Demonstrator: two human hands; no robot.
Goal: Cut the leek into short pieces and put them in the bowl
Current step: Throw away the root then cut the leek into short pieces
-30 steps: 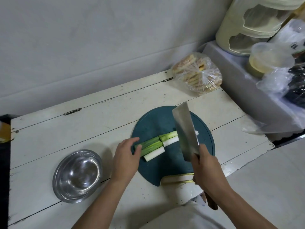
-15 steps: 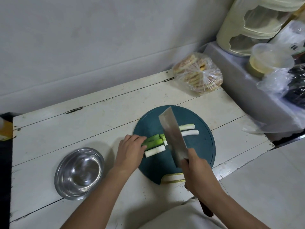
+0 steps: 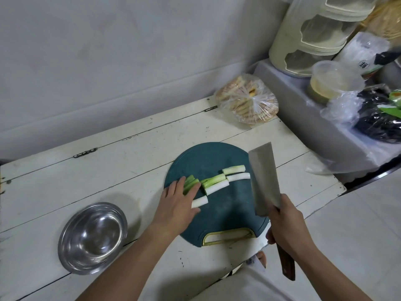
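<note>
Several short leek pieces (image 3: 216, 183), green and white, lie across the middle of a round dark teal cutting board (image 3: 225, 211). My left hand (image 3: 176, 204) rests flat on the leftmost pieces, fingers spread over the green ends. My right hand (image 3: 286, 227) grips the wooden handle of a cleaver (image 3: 263, 181), whose blade is lifted and tilted over the board's right side, clear of the leek. An empty steel bowl (image 3: 93, 236) sits on the white table to the left of the board.
A plastic bag of biscuits (image 3: 247, 99) lies at the table's back right corner. A raised grey ledge (image 3: 325, 129) on the right carries containers and bags. The wall runs along the table's far edge. The table's front edge is near my body.
The cleaver came down through the leek, then lifted and swung to the board's right. The leek now lies in more, shorter pieces. My left hand went from gripping to lying flat on the left pieces.
</note>
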